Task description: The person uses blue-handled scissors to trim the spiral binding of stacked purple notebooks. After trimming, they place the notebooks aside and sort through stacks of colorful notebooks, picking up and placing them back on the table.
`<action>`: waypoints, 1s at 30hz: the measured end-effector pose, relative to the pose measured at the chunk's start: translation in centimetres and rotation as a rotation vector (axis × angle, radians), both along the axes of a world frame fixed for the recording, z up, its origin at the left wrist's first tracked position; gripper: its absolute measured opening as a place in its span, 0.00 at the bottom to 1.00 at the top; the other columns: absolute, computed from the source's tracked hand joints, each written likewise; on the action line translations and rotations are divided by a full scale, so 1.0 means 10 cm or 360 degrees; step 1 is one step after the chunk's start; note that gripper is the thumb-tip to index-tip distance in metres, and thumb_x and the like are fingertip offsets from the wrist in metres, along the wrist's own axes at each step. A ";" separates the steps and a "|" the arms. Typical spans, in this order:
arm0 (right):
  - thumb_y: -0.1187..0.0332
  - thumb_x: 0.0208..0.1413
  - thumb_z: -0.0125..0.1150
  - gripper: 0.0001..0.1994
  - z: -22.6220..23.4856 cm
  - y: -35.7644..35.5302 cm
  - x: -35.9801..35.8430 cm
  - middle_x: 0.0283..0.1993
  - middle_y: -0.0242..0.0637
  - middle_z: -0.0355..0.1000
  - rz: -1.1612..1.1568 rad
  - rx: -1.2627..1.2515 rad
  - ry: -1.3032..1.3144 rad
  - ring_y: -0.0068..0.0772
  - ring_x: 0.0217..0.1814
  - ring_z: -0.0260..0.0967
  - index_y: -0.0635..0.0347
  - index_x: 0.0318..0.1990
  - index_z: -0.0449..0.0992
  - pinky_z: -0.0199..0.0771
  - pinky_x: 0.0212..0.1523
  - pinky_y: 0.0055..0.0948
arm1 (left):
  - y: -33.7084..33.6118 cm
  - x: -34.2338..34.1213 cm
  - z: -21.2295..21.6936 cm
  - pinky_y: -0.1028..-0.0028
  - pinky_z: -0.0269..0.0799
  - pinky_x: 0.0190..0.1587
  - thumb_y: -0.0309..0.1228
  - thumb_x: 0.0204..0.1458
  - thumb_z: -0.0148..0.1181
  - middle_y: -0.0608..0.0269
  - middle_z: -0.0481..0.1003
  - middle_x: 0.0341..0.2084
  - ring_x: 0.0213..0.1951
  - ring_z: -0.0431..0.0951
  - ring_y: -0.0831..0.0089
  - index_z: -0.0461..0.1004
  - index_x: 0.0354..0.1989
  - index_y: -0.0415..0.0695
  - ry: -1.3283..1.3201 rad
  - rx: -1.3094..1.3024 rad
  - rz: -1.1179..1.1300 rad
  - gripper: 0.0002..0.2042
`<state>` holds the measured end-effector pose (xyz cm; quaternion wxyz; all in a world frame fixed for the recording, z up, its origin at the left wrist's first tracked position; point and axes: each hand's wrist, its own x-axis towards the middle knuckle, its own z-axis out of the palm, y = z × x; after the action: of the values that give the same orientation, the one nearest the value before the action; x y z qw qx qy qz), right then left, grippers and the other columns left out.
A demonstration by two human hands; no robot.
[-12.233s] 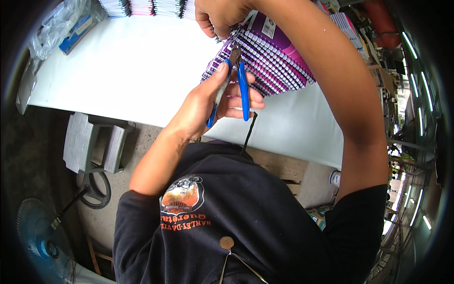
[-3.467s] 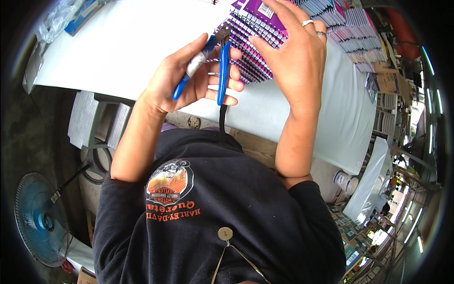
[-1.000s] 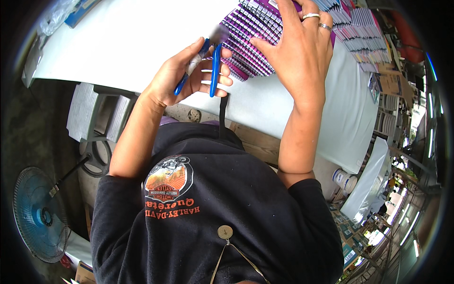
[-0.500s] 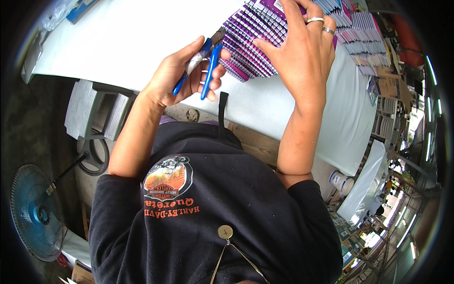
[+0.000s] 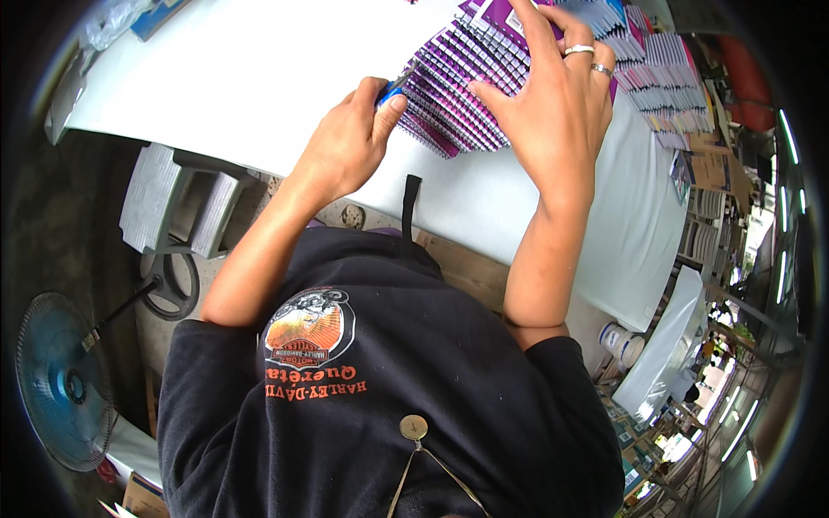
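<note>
My left hand (image 5: 347,142) is closed round a pair of blue-handled wire cutters (image 5: 391,91). Their dark jaws touch or nearly touch the left side of a stack of spiral-bound notebooks (image 5: 466,91) with purple covers. Rows of wire coils face me along the stack. My right hand (image 5: 557,121), with rings on two fingers, lies spread over the stack's right part. Its thumb rests by the coils and its other fingers reach toward the top cover. Most of the handles are hidden inside my left hand.
The notebooks lie on a white-covered table (image 5: 259,95). More notebook stacks (image 5: 665,82) stand at the right, near a cardboard box (image 5: 717,168). A grey plastic stool (image 5: 177,203) and a blue fan (image 5: 65,384) are at the left. A white bucket (image 5: 622,341) stands lower right.
My left hand has turned over and closed round the cutters, which lay spread in the open palm before. Their jaws now point at the coils. My right hand has barely moved.
</note>
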<state>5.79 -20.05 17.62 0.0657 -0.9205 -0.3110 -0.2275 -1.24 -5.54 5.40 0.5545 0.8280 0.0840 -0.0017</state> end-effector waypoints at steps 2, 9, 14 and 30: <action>0.70 0.26 0.73 0.38 0.00 -0.01 -0.01 0.52 0.38 0.61 -0.0015 0.0004 0.0028 0.44 0.53 0.57 0.52 0.55 0.66 0.62 0.52 0.38 | 0.05 0.01 0.00 0.65 0.70 0.41 0.50 0.60 0.35 0.59 0.73 0.33 0.39 0.75 0.66 0.66 0.50 0.42 0.0277 -0.0888 -0.0168 0.24; 0.66 0.27 0.75 0.38 -0.10 -0.07 0.10 0.53 0.30 0.62 -0.0007 0.0039 0.0048 0.40 0.53 0.58 0.42 0.54 0.67 0.66 0.49 0.37 | 0.20 0.09 0.02 0.68 0.76 0.35 0.50 0.60 0.34 0.59 0.69 0.26 0.29 0.74 0.71 0.65 0.50 0.39 0.0589 -0.2504 -0.0516 0.26; 0.65 0.27 0.75 0.39 -0.10 -0.05 0.09 0.53 0.26 0.62 -0.0008 0.0017 0.0001 0.36 0.51 0.59 0.38 0.56 0.67 0.67 0.49 0.35 | 0.05 0.03 0.05 0.64 0.68 0.39 0.48 0.60 0.38 0.51 0.73 0.31 0.35 0.75 0.60 0.65 0.48 0.36 0.0082 0.0186 0.0019 0.24; 0.65 0.27 0.75 0.39 -0.05 -0.03 0.05 0.53 0.26 0.61 -0.0063 0.0031 0.0089 0.37 0.51 0.59 0.39 0.55 0.67 0.68 0.48 0.35 | 0.11 0.03 0.07 0.67 0.68 0.30 0.46 0.60 0.38 0.60 0.68 0.21 0.25 0.72 0.68 0.66 0.44 0.41 0.0556 -0.0524 -0.0022 0.20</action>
<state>6.29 -20.35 17.11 0.0789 -0.9317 -0.2885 -0.2059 -0.92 -4.49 6.10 0.6591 0.7140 0.1715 -0.1624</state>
